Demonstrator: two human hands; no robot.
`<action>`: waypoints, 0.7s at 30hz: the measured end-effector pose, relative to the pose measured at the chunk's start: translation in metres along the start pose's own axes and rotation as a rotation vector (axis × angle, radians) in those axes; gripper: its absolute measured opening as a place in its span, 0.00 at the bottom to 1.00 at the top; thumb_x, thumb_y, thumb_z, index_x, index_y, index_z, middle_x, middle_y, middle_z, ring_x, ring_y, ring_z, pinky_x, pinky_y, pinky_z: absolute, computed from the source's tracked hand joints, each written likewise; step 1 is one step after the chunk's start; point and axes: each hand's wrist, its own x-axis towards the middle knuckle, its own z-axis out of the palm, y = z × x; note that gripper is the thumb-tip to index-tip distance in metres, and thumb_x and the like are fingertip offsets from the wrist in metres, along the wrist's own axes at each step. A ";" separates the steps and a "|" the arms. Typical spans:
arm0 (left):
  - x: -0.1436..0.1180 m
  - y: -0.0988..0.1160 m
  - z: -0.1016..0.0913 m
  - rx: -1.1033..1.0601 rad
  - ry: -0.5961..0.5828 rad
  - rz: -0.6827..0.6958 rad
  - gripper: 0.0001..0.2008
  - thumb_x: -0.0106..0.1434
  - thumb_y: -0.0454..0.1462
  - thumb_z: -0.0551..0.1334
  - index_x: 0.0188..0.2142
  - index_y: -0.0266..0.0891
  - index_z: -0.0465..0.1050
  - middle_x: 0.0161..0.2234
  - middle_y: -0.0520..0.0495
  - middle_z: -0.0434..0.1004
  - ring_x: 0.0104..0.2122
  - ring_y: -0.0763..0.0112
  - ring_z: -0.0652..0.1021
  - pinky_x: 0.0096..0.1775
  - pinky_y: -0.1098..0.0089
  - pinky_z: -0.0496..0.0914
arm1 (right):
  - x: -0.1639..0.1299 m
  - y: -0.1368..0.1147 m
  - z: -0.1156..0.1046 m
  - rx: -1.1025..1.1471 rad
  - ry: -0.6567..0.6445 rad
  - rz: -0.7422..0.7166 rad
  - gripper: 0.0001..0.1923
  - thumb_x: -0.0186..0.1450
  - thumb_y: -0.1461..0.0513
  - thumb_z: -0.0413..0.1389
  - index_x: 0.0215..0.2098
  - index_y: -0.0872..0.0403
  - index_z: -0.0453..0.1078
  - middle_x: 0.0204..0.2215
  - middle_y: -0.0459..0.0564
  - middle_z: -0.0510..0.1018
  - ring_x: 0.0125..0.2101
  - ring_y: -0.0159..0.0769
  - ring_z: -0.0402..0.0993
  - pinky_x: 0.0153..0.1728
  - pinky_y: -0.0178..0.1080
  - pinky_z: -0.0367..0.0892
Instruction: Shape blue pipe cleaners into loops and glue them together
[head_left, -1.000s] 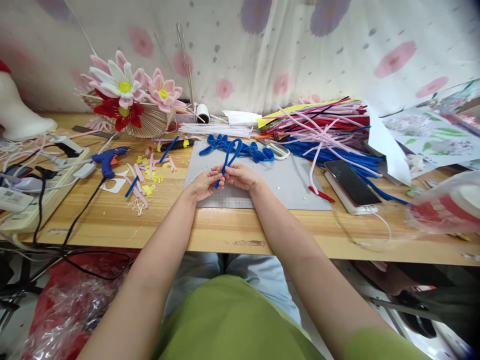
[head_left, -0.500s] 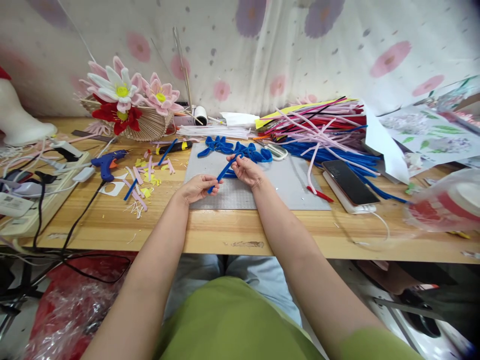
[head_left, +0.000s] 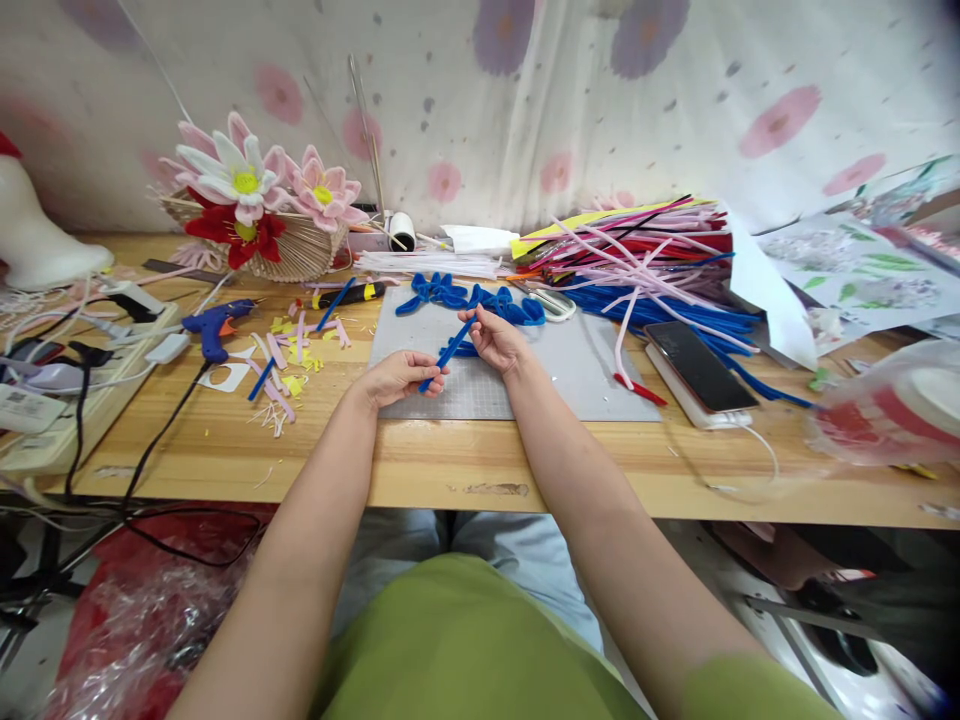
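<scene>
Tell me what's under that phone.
Under the phone is what looks like a white power bank, with a white cable at its near end. The phone hides most of its top, so anything between can't be seen.

The strip (head_left: 455,346) is over the mat (head_left: 585,375), left of the phone (head_left: 703,365).

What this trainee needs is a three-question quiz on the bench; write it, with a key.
1. What do the left hand and right hand both hold? a) scissors b) a blue strip c) a glue gun
2. True or false: the phone lies to the right of the grey mat.
3. Fill in: the white flower has a ____ centre.
Key: 1 b; 2 true; 3 yellow.
</scene>
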 end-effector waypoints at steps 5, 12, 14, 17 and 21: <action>0.001 0.000 0.001 0.020 -0.002 -0.007 0.06 0.51 0.31 0.66 0.31 0.29 0.74 0.23 0.47 0.75 0.21 0.79 0.74 0.27 0.75 0.69 | 0.004 0.002 -0.001 -0.028 0.056 -0.038 0.08 0.62 0.66 0.53 0.25 0.58 0.68 0.23 0.44 0.77 0.15 0.17 0.66 0.19 0.19 0.67; 0.000 0.000 0.002 0.020 -0.017 -0.009 0.08 0.52 0.31 0.66 0.33 0.30 0.74 0.26 0.44 0.77 0.25 0.75 0.77 0.32 0.72 0.71 | 0.006 -0.002 -0.003 -0.159 0.074 -0.130 0.10 0.60 0.69 0.52 0.22 0.58 0.68 0.21 0.46 0.76 0.16 0.18 0.63 0.18 0.21 0.65; -0.001 0.000 0.006 -0.018 -0.012 0.025 0.09 0.53 0.32 0.65 0.35 0.31 0.74 0.30 0.41 0.78 0.29 0.71 0.78 0.36 0.70 0.72 | 0.003 -0.002 0.000 -0.242 0.016 -0.127 0.09 0.59 0.68 0.53 0.22 0.59 0.69 0.20 0.46 0.75 0.16 0.19 0.63 0.19 0.23 0.65; 0.001 0.001 0.014 -0.090 0.040 0.092 0.09 0.56 0.36 0.63 0.35 0.31 0.73 0.32 0.41 0.78 0.30 0.70 0.78 0.35 0.69 0.73 | -0.002 0.005 0.009 -0.400 -0.107 -0.057 0.06 0.56 0.65 0.57 0.23 0.59 0.71 0.17 0.45 0.72 0.16 0.22 0.63 0.20 0.27 0.65; 0.007 0.002 0.022 -0.125 0.200 0.150 0.05 0.56 0.34 0.62 0.31 0.31 0.71 0.24 0.47 0.74 0.22 0.77 0.74 0.26 0.75 0.71 | -0.007 0.010 0.023 -0.573 -0.167 -0.039 0.08 0.53 0.59 0.60 0.28 0.57 0.72 0.20 0.44 0.72 0.19 0.22 0.63 0.21 0.27 0.63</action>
